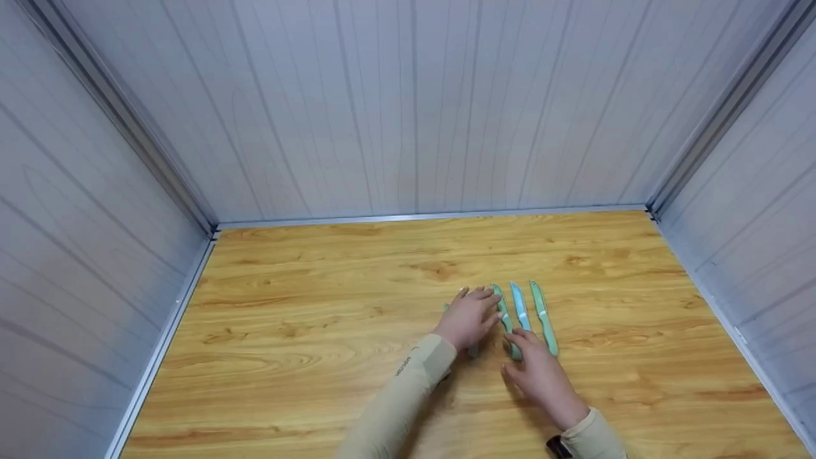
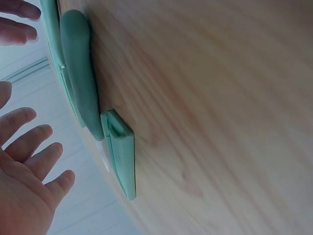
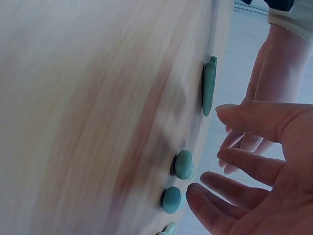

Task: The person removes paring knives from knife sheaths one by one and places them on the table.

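Several small sheathed-looking knives lie side by side on the wooden tabletop. My left hand, fingers spread, is above and beside the green knife on the left of the row. Lower down, my right hand has its thumb apart and its fingertips by that knife's handle. Both hands hold nothing. A blue knife and another green knife lie to the right. In the left wrist view, a green sheath lies near a green handle with a white part at its end. My left hand partly hides things beneath it.
The wooden tabletop is enclosed by a pale panelled back wall and side walls, with metal trim along the edges. In the right wrist view, rounded handle ends stand in a line near the right fingers.
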{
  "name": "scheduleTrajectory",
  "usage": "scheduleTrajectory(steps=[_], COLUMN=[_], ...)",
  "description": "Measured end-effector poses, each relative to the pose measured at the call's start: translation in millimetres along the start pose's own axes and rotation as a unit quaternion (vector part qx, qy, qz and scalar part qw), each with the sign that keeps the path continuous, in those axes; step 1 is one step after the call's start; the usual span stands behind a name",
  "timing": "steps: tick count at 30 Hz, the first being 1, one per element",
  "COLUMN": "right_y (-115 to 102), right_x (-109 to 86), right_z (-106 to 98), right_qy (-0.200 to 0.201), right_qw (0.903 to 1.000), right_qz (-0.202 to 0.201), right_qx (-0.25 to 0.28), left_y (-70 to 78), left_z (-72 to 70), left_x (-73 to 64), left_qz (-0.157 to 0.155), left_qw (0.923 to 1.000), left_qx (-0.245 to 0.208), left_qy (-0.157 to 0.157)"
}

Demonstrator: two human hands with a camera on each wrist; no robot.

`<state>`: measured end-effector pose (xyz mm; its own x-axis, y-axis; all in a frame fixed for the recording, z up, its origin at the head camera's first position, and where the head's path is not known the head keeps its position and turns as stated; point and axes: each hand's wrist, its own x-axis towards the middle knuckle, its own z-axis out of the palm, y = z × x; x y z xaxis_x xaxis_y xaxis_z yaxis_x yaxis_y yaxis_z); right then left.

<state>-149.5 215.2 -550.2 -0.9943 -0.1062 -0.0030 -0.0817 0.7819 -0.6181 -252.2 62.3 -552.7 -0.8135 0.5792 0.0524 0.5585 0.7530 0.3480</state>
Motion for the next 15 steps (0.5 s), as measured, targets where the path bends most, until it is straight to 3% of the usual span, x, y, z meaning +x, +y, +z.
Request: scheduleTrajectory(steps=[7,15], right_y=[-2,1], right_x=[2.8,2.9], right_z=[2,4], right_qy=[-0.009,0.015], right_qw=[0.9999,0.9993], right_qz=[0.01,-0.029], right_qx=[0.0,-0.02], left_y=[-3.0,-3.7], left_z=[3.0,5.4], left_x=[7.5,16.4], left_qz=[-0.003,-0.002], left_qw=[0.9998,0.9996], left_qx=[0.012,0.019], left_qy=[-0.014,-0.02])
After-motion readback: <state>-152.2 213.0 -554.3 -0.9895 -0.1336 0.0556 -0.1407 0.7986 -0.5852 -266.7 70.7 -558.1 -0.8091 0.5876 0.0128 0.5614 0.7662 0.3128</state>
